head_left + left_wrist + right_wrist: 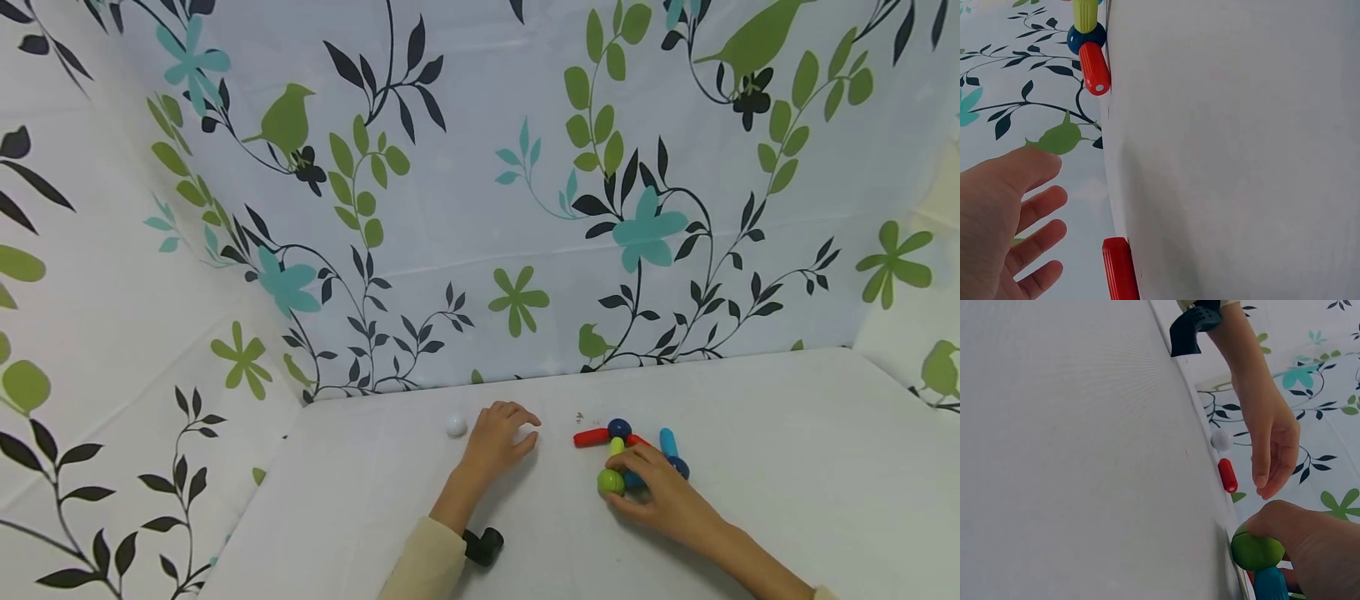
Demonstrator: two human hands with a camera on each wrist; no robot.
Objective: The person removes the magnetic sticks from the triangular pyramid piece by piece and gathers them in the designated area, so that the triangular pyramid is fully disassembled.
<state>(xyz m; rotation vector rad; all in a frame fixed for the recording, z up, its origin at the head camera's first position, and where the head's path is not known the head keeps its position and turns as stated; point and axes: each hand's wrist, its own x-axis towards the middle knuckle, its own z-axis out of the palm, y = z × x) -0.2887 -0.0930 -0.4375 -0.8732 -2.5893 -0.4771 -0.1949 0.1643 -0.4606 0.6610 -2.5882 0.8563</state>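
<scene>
My right hand (652, 492) pinches a green ball (611, 482) of a stick-and-ball construction toy, thumb and fingers around it. A blue stick (1270, 584) joins that ball. Beyond the fingers are a dark blue ball (619, 428), a red stick (591, 437), a yellow-green stick (617, 446), a light blue stick (667, 442) and another dark blue ball (679, 467). The hand hides part of the build. My left hand (497, 442) hovers with loosely bent fingers and holds nothing. A separate red stick (1120, 270) lies near it in the left wrist view.
A white ball (456, 426) sits on the white table (360, 500) left of my left hand. Cloth (465, 208) printed with leaves and birds hangs behind the table and along its left side. A black device (483, 547) is on my left wrist.
</scene>
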